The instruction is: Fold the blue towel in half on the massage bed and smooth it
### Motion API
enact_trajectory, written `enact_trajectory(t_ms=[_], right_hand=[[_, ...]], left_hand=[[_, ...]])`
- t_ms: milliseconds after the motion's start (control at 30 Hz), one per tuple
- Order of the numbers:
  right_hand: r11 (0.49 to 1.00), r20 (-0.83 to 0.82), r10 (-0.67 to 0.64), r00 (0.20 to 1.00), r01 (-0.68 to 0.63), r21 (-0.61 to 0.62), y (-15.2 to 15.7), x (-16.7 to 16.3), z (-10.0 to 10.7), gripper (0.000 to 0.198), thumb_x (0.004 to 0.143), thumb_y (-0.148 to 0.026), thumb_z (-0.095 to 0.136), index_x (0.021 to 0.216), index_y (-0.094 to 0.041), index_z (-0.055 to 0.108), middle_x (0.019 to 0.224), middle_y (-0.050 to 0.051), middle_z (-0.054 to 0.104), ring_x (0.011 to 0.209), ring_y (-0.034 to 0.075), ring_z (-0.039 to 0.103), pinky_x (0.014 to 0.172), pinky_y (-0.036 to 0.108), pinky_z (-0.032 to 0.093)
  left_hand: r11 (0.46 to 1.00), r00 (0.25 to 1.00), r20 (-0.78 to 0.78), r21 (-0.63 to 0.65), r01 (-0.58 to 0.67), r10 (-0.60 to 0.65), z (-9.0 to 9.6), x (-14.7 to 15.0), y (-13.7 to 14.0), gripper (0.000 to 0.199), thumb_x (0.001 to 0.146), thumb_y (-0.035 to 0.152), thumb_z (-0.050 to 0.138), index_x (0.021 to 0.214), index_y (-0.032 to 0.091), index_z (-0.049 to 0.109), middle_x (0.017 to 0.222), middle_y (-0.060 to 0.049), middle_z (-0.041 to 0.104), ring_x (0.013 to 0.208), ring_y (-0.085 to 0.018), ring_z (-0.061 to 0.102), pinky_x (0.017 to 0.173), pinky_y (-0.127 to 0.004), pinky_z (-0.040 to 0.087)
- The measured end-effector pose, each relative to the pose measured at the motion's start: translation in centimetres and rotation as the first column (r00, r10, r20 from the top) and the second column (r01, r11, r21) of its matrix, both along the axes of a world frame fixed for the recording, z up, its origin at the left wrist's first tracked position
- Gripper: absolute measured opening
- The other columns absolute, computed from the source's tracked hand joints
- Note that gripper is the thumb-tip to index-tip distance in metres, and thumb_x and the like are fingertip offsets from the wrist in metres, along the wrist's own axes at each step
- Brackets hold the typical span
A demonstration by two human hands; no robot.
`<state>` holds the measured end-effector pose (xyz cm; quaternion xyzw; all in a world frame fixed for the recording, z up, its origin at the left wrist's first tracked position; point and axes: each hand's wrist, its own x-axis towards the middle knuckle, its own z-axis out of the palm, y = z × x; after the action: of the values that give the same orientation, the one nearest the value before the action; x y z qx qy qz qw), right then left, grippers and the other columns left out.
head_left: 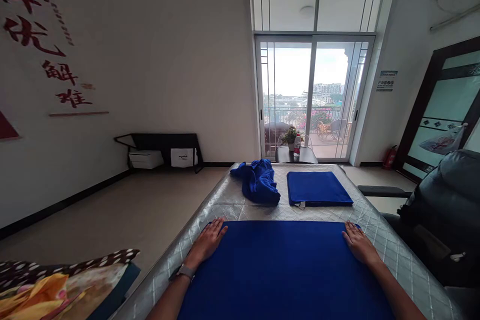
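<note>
A blue cloth [285, 270] lies spread flat across the near part of a table with a silvery quilted cover [217, 205]. My left hand [210, 236] rests open on its far left corner, fingers stretched forward. At the far right corner, my right hand [356, 240] also lies flat and open on the fabric. Beyond the spread cloth sits a neat stack of folded blue cloth [318, 187], with a white tag at its front edge. Left of that stack is a crumpled heap of blue cloth [258, 182].
Behind the table stand a small dark table [307, 156] with a potted plant [291, 136] and a bottle [297, 146]. A dark chair [442, 210] is close on the right. Patterned fabrics [67, 285] lie at lower left. A black rack [165, 145] stands by the wall.
</note>
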<state>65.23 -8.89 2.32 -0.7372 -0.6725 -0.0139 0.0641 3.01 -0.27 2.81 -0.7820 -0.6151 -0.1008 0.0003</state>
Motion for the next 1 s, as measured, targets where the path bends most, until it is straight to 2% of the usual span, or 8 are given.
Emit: enact_trajectory(t_ms=[100, 200, 333, 433, 600, 800, 900, 1000], right_hand=[[0.997, 0.013, -0.013, 1.000, 0.012, 0.074, 0.5, 3.0, -2.0, 0.069, 0.096, -0.042, 0.019, 0.152, -0.007, 0.038, 0.162, 0.013, 0.031, 0.150, 0.024, 0.025, 0.122, 0.046, 0.025], [0.995, 0.019, -0.016, 1.000, 0.014, 0.095, 1.2, 4.0, -3.4, 0.069, 0.096, -0.044, 0.019, 0.150, -0.007, 0.042, 0.160, 0.015, 0.034, 0.150, 0.026, 0.026, 0.121, 0.048, 0.027], [0.994, 0.052, 0.050, 0.997, -0.055, 0.094, 1.4, 4.4, -4.3, 0.067, 0.098, -0.041, 0.017, 0.149, -0.007, 0.043, 0.160, 0.015, 0.035, 0.150, 0.025, 0.026, 0.121, 0.049, 0.028], [0.990, 0.053, 0.016, 0.998, -0.024, 0.139, 1.2, 4.3, -4.2, 0.068, 0.098, -0.040, 0.015, 0.151, -0.004, 0.038, 0.161, 0.016, 0.033, 0.151, 0.024, 0.023, 0.122, 0.046, 0.027], [0.988, 0.011, 0.009, 1.000, -0.010, 0.155, -0.3, 1.9, -1.5, 0.065, 0.099, -0.037, 0.016, 0.153, -0.009, 0.037, 0.161, 0.014, 0.033, 0.149, 0.024, 0.028, 0.123, 0.048, 0.026], [0.989, -0.053, 0.022, 0.998, -0.014, 0.148, -2.8, -2.1, 3.7, 0.063, 0.094, -0.042, 0.029, 0.153, -0.024, 0.040, 0.165, 0.005, 0.023, 0.149, 0.028, 0.029, 0.121, 0.051, 0.026], [0.987, -0.041, 0.050, 0.998, -0.043, 0.154, -3.0, -4.5, 5.2, 0.061, 0.095, -0.039, 0.026, 0.150, -0.023, 0.046, 0.163, 0.006, 0.030, 0.148, 0.025, 0.029, 0.121, 0.048, 0.027], [0.987, -0.041, 0.095, 0.995, -0.089, 0.131, -2.9, -9.3, 5.8, 0.063, 0.097, -0.037, 0.019, 0.152, -0.013, 0.041, 0.160, 0.010, 0.035, 0.149, 0.021, 0.027, 0.123, 0.043, 0.024]], left_hand=[[0.999, 0.999, 0.021, -0.005, -0.046, 0.047, -0.5, -2.5, 0.2, 0.061, 0.103, 0.047, 0.029, 0.153, 0.014, 0.038, 0.161, -0.012, 0.034, 0.149, -0.024, 0.029, 0.122, -0.044, 0.026], [0.998, 0.998, 0.033, 0.004, -0.063, 0.062, -1.0, -2.9, 0.4, 0.067, 0.102, 0.052, 0.030, 0.153, 0.010, 0.036, 0.161, -0.014, 0.034, 0.150, -0.025, 0.028, 0.122, -0.045, 0.026], [0.997, 0.997, 0.037, -0.004, -0.072, 0.072, -1.5, -2.8, 0.5, 0.069, 0.102, 0.053, 0.026, 0.155, 0.009, 0.032, 0.161, -0.014, 0.035, 0.150, -0.026, 0.026, 0.123, -0.046, 0.025], [0.997, 0.996, 0.042, 0.004, -0.077, 0.077, -1.9, -3.0, 0.6, 0.068, 0.102, 0.052, 0.025, 0.156, 0.011, 0.030, 0.161, -0.013, 0.034, 0.150, -0.025, 0.026, 0.122, -0.046, 0.026], [0.998, 0.998, 0.020, 0.029, -0.056, 0.056, -1.5, -2.6, 0.4, 0.066, 0.102, 0.048, 0.027, 0.154, 0.008, 0.035, 0.159, -0.015, 0.038, 0.150, -0.026, 0.028, 0.122, -0.046, 0.025], [0.989, 0.995, 0.010, 0.110, -0.095, 0.095, 1.4, -0.5, -0.9, 0.064, 0.101, 0.045, 0.029, 0.148, 0.004, 0.042, 0.157, -0.018, 0.041, 0.147, -0.028, 0.034, 0.122, -0.048, 0.027], [0.980, 0.998, 0.054, 0.190, -0.050, 0.041, 2.9, 2.1, -2.1, 0.059, 0.102, 0.044, 0.030, 0.145, 0.008, 0.049, 0.154, -0.017, 0.046, 0.145, -0.029, 0.038, 0.121, -0.049, 0.029], [0.972, 0.990, 0.080, 0.212, 0.097, -0.116, 3.5, 7.1, -3.7, 0.053, 0.102, 0.042, 0.033, 0.143, 0.015, 0.053, 0.151, -0.013, 0.051, 0.143, -0.027, 0.043, 0.119, -0.047, 0.032]])
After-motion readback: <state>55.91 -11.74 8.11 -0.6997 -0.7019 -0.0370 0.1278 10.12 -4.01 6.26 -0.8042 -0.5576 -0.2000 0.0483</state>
